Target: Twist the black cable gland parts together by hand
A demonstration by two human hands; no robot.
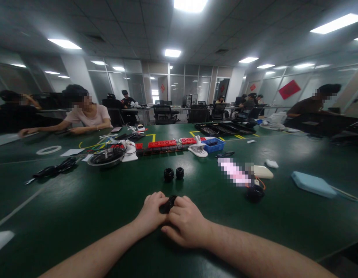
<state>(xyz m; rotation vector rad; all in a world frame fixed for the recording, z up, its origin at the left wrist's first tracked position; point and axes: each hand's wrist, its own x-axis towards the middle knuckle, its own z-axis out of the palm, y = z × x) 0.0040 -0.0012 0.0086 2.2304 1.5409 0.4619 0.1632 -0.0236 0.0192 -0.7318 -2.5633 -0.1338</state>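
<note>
Gripping a black part [171, 200] with their fingers [179, 201], left hand [150, 211] and right hand [188, 224] meet.

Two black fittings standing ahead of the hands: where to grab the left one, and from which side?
Probably best from above, pinching the round side wall of the left black fitting front to back. It appears upright on the green table, with its top exposed; the right black fitting stands close beside it, leaving little finger room there.
</note>
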